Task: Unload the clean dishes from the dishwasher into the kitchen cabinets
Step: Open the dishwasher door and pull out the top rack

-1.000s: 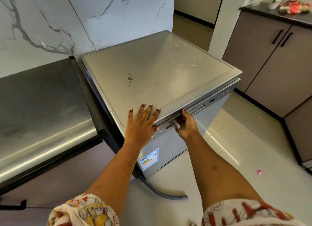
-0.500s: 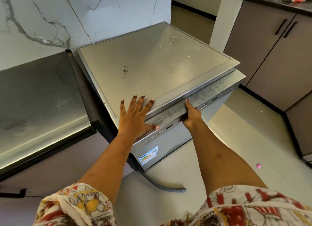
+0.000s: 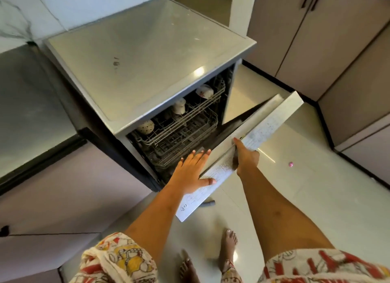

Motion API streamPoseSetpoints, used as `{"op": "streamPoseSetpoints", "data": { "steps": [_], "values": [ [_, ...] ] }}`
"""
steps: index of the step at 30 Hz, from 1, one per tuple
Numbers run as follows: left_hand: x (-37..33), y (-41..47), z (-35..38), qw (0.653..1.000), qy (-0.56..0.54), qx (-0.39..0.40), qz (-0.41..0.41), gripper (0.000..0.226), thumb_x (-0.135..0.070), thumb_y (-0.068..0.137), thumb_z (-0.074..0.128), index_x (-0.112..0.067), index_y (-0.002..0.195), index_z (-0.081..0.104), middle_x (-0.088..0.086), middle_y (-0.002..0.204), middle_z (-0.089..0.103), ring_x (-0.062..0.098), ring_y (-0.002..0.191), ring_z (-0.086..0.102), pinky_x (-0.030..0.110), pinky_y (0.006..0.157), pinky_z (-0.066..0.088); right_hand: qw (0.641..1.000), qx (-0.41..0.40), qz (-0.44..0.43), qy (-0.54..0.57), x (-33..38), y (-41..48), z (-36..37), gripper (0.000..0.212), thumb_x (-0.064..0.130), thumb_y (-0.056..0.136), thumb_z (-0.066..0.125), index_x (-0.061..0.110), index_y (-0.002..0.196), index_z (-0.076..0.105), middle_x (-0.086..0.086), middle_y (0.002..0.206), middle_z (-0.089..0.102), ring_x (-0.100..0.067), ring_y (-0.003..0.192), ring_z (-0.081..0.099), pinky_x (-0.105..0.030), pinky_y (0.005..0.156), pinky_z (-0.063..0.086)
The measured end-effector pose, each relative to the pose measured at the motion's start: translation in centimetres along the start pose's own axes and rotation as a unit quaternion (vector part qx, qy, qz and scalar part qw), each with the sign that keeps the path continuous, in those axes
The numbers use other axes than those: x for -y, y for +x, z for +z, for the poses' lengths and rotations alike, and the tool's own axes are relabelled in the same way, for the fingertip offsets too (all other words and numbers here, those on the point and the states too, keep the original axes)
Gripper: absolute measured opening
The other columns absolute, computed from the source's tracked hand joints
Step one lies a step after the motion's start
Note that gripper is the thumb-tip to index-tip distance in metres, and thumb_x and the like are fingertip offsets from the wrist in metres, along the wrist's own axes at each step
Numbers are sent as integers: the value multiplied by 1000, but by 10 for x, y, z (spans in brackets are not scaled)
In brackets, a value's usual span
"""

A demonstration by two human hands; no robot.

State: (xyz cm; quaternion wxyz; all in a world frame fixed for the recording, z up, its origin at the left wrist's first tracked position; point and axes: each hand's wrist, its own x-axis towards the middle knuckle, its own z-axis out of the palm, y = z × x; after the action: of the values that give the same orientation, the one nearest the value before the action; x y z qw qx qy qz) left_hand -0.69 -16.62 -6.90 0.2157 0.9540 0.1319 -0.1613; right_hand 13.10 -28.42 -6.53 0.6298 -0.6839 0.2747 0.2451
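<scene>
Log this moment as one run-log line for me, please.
dishwasher door: half open | right hand: grips door's top edge | left hand: flat on door, fingers straight | upper rack: cups loaded

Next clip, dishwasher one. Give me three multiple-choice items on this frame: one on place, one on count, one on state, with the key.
1. The dotted bowl sits: A in the upper rack; B on the counter; C on the floor.
2. Dishes plainly showing in that rack: A one; B three; C ten.
3. The dishwasher door is: A shut; B removed; C partly open.
Key: A, rack wires surround it; B, the bowl, a white cup and a patterned bowl; C, the right hand grips its tilted top edge.
</scene>
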Motion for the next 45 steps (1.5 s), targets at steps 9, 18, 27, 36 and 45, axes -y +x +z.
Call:
{"op": "streamPoseSetpoints", "data": {
  "steps": [9, 18, 27, 36, 45],
  "values": [
    [-19, 5, 30, 977, -177, -72, -99, 51, -47, 99, 18, -35, 149, 14, -10, 156, 21, 16, 146, 15, 52, 116, 17, 526, 83, -488, -691, -2, 22, -39, 60, 53, 99, 15, 26, 152, 6, 3, 160, 6, -17, 148, 3, -54, 116, -6],
    [-44, 7, 59, 975, -154, -7, -163, 51, -41, 101, 14, -25, 150, 16, -6, 158, 17, 13, 147, 10, 46, 117, 8, 436, 141, -416, -785, -2, 27, -64, 66, 55, 98, 12, 19, 153, 5, 1, 161, 2, -16, 148, -2, -49, 116, -9],
    [-97, -4, 149, 976, -163, 3, -144, 52, -38, 102, 19, -26, 151, 9, -5, 158, 17, 15, 147, 10, 44, 118, 9, 364, 186, -352, -842, -42, 50, -137, 67, 50, 100, 17, 13, 152, -4, -4, 160, -5, -19, 148, -4, -43, 119, -2],
    [-127, 8, 259, 982, -154, 15, -111, 53, -35, 102, 22, -29, 151, 3, -7, 158, 15, 13, 147, 8, 40, 120, 11, 324, 191, -279, -884, -112, 94, -193, 66, 24, 100, 28, 11, 150, -13, -6, 159, -16, -20, 147, -10, -39, 119, -3],
    [-145, 28, 351, 984, -142, 91, -48, 62, -11, 100, 32, -23, 151, -4, -6, 160, 0, 13, 147, 0, 33, 120, 10, 307, 202, -192, -910, -185, 146, -228, 69, 27, 101, 30, 9, 149, -17, -7, 158, -18, -21, 148, -7, -37, 120, -2]
  ]
}}
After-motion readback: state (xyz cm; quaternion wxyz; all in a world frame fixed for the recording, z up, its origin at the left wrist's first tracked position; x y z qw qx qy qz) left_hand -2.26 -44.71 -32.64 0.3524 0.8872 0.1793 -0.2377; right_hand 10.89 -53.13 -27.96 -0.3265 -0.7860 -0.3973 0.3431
